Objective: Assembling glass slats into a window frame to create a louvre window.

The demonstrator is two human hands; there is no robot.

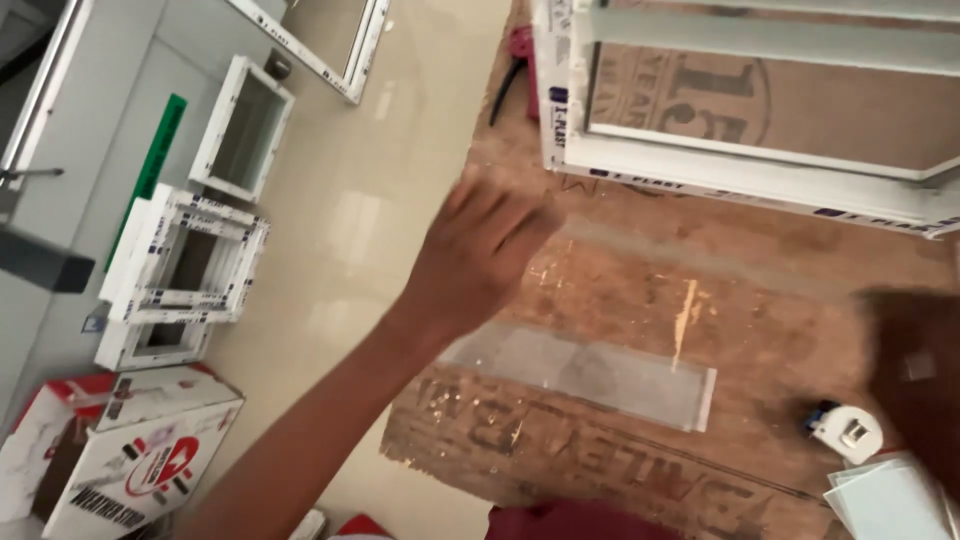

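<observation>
Fingers (pixel 510 215) of the left hand (pixel 480 255) spread loose, holding nothing, reach above the glass strip (pixel 585 372) on the tabletop (pixel 760 290), toward the white frame (pixel 740 170); right hand (pixel 915 375) blurred, grip unclear.

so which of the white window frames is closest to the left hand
The large white frame lying on the plywood table, just beyond the left hand. The smaller frames are stacked on the floor, far off to the side.

the left hand (pixel 480 250) stretches forward on a long bare forearm, back of the hand up, fingers together and slightly curled (motion-blurred). the right hand (pixel 915 380) shows only as a dark blur at the right edge.
</observation>
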